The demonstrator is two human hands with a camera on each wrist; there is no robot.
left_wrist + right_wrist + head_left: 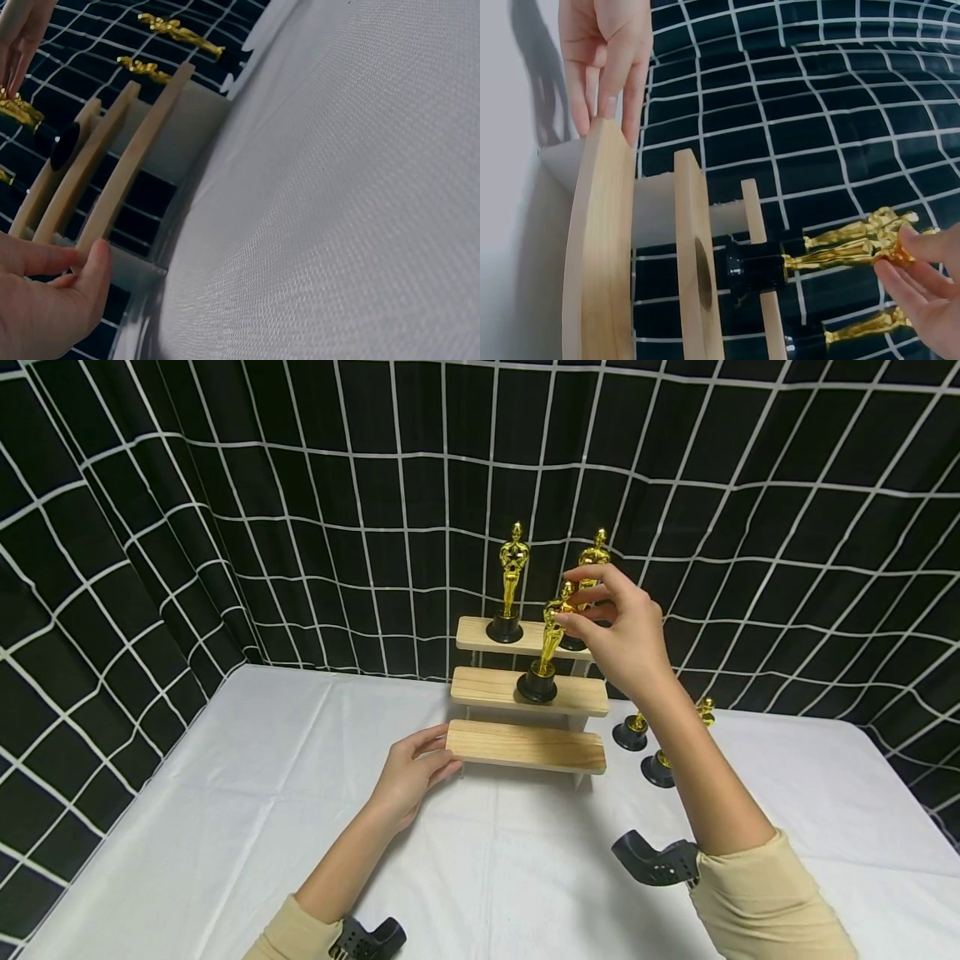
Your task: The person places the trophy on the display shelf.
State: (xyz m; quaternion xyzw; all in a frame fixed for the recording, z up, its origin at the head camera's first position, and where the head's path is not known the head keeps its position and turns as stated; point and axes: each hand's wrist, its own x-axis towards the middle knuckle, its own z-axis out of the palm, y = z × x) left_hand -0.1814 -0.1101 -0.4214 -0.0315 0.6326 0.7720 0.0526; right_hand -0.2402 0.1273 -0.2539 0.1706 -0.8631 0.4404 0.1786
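Note:
A three-tier wooden display stand [525, 745] stands on the white-covered table. At its left end, my left hand [412, 772] pinches the lowest board between thumb and fingers, also plain in the left wrist view. My right hand [626, 627] pinches a gold trophy figurine [551, 643] by its upper body. Its round black base, slightly tilted, is close over the middle board, where a dark shadow falls in the right wrist view. On the top board are two more gold figurines, one at the left [512, 578] and one at the right [596, 553], partly hidden behind my right hand.
Right of the stand, two further figurines stand on the table, one black base [630, 735] behind the other [659, 770]; my right forearm partly covers them. A black curtain [360, 527] with white grid lines hangs close behind the stand. White cloth [247, 793] covers the table.

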